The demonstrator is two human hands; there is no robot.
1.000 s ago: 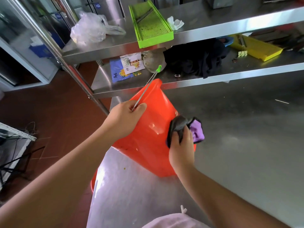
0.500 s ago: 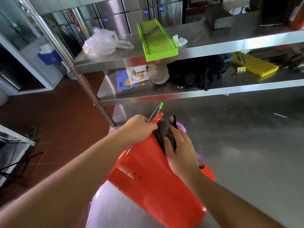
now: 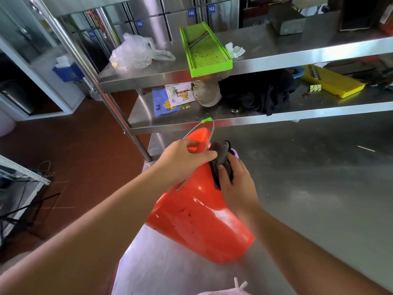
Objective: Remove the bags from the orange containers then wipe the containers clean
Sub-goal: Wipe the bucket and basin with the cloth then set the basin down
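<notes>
left hand point(image 3: 182, 160) grips bucket point(image 3: 197, 218) rim | right hand point(image 3: 236, 184) clutches cloth point(image 3: 221, 158) — interior hidden

Glossy orange plastic bucket point(image 3: 202, 220) with a thin wire handle point(image 3: 209, 133); dark soft cloth point(image 3: 221, 160); brushed, faintly scratched steel counter point(image 3: 319, 188).

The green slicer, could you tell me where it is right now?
The green slicer lies on the top shelf, upper centre, between the plastic bag and crumpled tissue.
</notes>
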